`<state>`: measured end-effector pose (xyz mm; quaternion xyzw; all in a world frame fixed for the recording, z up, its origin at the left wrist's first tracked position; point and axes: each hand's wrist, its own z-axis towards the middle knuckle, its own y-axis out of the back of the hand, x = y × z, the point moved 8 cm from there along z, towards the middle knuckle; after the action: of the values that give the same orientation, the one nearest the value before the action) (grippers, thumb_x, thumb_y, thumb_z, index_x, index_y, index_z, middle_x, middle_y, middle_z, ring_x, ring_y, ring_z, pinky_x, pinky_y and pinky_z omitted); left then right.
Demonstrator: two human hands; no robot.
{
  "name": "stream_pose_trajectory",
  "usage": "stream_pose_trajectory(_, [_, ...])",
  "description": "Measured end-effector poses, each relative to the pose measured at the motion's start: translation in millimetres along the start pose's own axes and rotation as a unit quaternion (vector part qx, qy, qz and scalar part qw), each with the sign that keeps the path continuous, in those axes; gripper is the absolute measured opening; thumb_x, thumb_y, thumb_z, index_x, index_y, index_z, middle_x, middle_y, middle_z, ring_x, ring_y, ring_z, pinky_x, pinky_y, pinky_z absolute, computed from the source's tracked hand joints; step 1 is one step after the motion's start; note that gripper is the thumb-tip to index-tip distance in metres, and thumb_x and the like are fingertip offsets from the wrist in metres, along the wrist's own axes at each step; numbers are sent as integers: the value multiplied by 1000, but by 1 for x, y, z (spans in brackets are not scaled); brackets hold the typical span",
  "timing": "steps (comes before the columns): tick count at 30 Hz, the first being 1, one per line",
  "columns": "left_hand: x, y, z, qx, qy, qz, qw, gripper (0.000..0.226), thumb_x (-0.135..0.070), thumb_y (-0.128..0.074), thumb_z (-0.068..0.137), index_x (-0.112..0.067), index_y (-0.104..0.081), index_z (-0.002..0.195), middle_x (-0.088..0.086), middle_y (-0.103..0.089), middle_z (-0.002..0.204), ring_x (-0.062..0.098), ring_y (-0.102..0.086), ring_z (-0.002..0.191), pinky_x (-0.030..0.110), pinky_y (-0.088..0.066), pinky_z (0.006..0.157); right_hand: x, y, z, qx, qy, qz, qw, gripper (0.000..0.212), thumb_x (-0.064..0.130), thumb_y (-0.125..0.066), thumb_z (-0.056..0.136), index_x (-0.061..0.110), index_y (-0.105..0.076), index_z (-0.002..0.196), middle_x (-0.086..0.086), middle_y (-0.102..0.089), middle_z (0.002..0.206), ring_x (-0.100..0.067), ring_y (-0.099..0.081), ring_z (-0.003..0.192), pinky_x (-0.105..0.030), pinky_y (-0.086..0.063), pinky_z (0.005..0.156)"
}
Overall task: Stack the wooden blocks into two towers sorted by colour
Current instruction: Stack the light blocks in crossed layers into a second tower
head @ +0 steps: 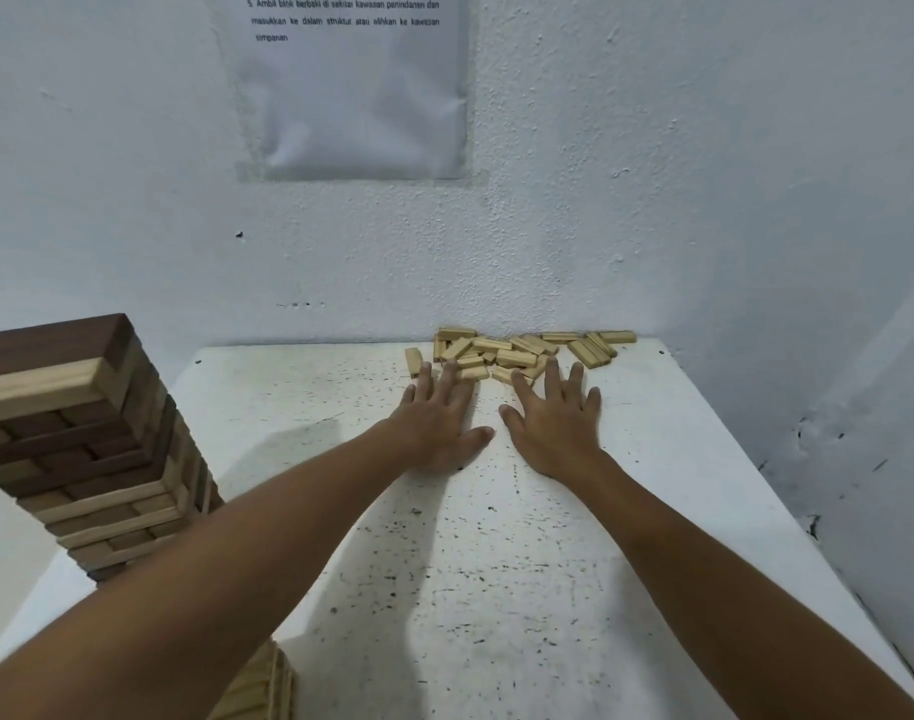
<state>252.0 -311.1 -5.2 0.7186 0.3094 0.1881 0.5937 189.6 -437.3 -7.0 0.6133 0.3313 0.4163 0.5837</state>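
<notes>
A loose pile of pale wooden blocks (pixel 517 350) is seen at the far edge of the white speckled table (pixel 496 563), pushed up against the wall (pixel 652 200). The pile lies directly beyond both hands. The left hand (pixel 436 418) is laid flat with fingers straight and spread, its fingertips (pixel 449 367) touching the near left side of the pile. The right hand (pixel 556 420) is likewise flat and spread, nothing gripped, its fingertips (pixel 551 363) at the near middle of the pile. Neither hand is clearly the nearer; both are at the pile's near edge.

The blocks lie at mixed angles, many with the long axis running roughly left to right, some skewed. One block (pixel 413 361) lies just apart at the left, its long axis pointing near to far, just beside the left hand's fingers.

No room is left beyond the pile, since the wall closes it off, so the blocks are judged to be reachable only by being drawn toward the near side. Open tabletop is available between and behind the hands. On the right the table edge and a second wall are close by.

A tall tower of mixed dark and pale blocks (pixel 80 444) stands at the near left, beside the left forearm; a sweep of that arm could be judged a risk to it. A pale stack (pixel 260 683) is partly seen at the bottom edge. A printed sheet (pixel 350 85) is taped on the wall.
</notes>
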Motion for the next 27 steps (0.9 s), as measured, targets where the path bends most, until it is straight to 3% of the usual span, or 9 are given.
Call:
stream_pose_trajectory(11, [-19,-5,-15,31,22,4,999,86,-64,-23,98,-8,5,156,16,19,161,41,22,146,50,1,120,-1,-1,-29,-4,0,13,1000,61,54,-28,101,29,-16,156,-15,0,164,-40,4,149,-54,-4,119])
stream_pose_trajectory(21, [-67,-3,-56,114,8,-14,993,79,-50,-31,102,0,-1,154,23,8,162,42,17,147,55,-8,119,-4,10,-74,-10,25,-8,1000,53,37,-30,104,16,-26,152,-8,-26,159,-31,-19,147,-43,-24,114])
stream_pose_trajectory(27, [-110,4,-92,52,-9,-62,997,59,-26,-43,102,5,-24,149,23,-23,156,35,-7,149,40,-12,119,-5,23,-116,3,32,22,999,47,23,-40,100,10,-38,145,-8,-42,149,-28,-35,138,-39,-37,104])
